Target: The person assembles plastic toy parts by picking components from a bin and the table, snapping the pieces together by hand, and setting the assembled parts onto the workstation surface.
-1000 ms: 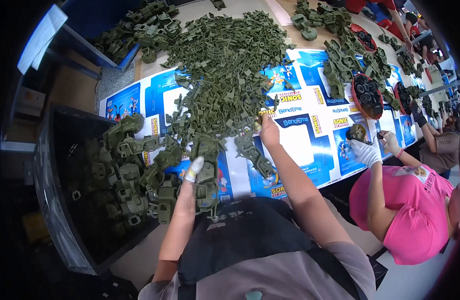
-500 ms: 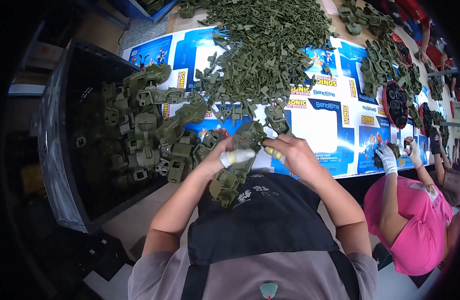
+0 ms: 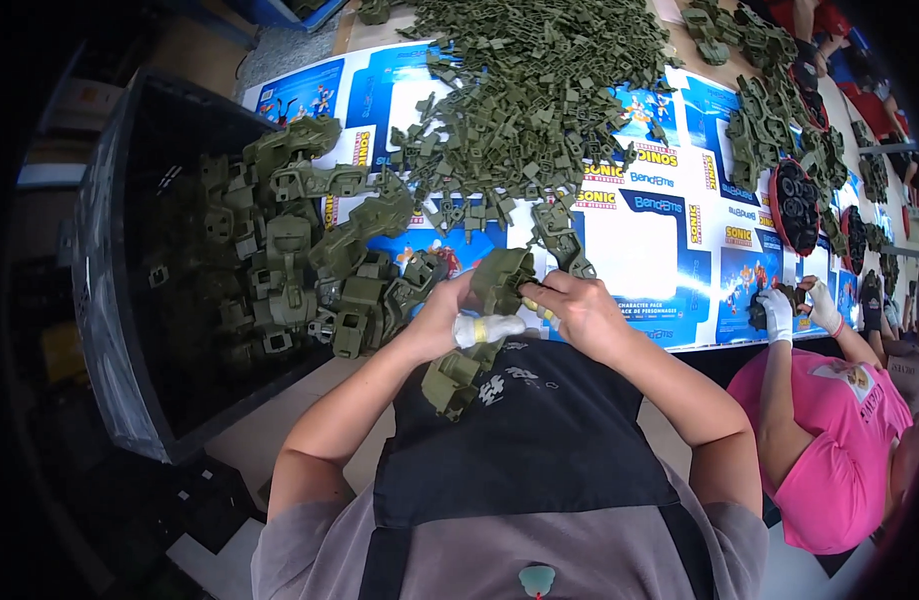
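My left hand (image 3: 450, 320), thumb wrapped in white tape, is closed around a chunky olive-green moulded plastic toy body (image 3: 480, 330), held just above my black apron (image 3: 540, 440). My right hand (image 3: 580, 310) pinches a small part against its upper end. Matte, ribbed shells of the same green fill the black bin (image 3: 110, 330) to my left; flatter pieces heap on glossy blue printed cards (image 3: 640, 240) ahead.

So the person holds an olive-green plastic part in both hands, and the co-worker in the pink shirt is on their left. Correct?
Not quite. The head view shows both the left hand and right hand on the olive-green plastic part, but the co-worker in the pink shirt is on the person's right, not left.
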